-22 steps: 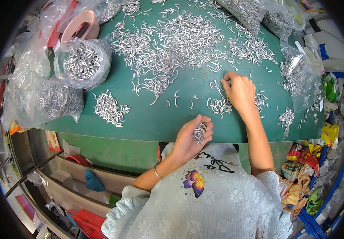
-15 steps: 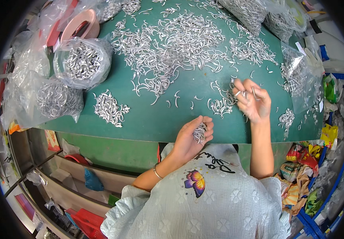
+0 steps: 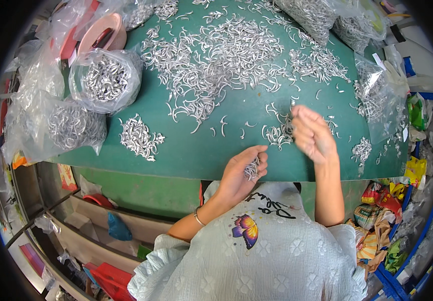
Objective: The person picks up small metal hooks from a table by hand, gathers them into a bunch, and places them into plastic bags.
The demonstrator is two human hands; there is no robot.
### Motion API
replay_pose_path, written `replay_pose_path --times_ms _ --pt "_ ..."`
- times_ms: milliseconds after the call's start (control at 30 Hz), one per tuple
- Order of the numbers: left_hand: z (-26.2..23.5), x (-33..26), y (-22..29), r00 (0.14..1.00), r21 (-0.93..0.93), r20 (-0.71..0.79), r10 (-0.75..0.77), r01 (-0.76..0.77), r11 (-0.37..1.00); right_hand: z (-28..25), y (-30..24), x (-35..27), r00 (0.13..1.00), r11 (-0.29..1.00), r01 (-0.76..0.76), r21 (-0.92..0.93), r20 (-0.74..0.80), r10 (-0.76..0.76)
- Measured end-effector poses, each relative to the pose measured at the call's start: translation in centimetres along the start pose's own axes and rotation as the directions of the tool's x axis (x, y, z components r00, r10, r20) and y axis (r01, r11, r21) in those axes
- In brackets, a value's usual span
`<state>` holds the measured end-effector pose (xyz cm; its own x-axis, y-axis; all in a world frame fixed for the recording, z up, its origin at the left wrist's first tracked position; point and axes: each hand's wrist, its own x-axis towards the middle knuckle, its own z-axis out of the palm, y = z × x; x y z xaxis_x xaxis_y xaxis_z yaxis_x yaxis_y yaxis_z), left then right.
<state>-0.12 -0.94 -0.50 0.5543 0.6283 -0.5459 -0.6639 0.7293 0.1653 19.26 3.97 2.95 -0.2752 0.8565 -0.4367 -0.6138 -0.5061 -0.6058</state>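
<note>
My left hand (image 3: 237, 169) is cupped at the table's near edge, its fingers curled round a small bunch of curved silvery metal pieces (image 3: 251, 170). To its right, my right hand (image 3: 315, 134) hovers over the green table (image 3: 191, 155), fingers drawn together and smeared by motion. Whatever lies between those fingertips cannot be made out. Just left of and partly behind the right hand is a small cluster of the same curved pieces (image 3: 276, 135). A broad spread of them (image 3: 231, 52) covers the far middle of the table.
A compact pile of pieces (image 3: 140, 138) lies at the left, near an open clear bag (image 3: 135, 83) and another filled bag (image 3: 76, 125). A pink basket (image 3: 119, 36) stands behind them. At the right are a small heap (image 3: 361, 150) and a clear bag (image 3: 377, 115).
My right hand has turned and its fingers have drawn together; a metal piece seen between them before no longer shows. My left hand has stayed almost in place with its bunch.
</note>
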Motion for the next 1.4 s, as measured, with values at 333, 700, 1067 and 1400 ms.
replay_pose_path --times_ms 333,700,1067,1400 --pt "2.5 1.3 0.0 0.996 0.361 0.020 0.089 -0.090 0.928 1.2 3.2 -1.5 0.998 0.973 0.012 -0.232 -0.059 -0.026" --pt "5.5 3.4 -0.5 0.955 0.589 0.000 0.296 -0.239 0.772 1.7 5.1 -2.3 0.905 0.946 0.320 -0.053 -0.280 -0.321" --pt "4.7 2.8 1.1 0.997 0.216 0.015 0.074 -0.076 0.973 -4.6 -4.5 1.0 0.621 0.052 -0.260 -0.964 -0.208 -0.755" --pt "4.3 2.6 0.8 0.986 0.108 -0.168 -0.013 0.031 0.994 -1.8 -1.1 -1.1 0.949 0.448 0.109 -0.887 -0.042 -0.313"
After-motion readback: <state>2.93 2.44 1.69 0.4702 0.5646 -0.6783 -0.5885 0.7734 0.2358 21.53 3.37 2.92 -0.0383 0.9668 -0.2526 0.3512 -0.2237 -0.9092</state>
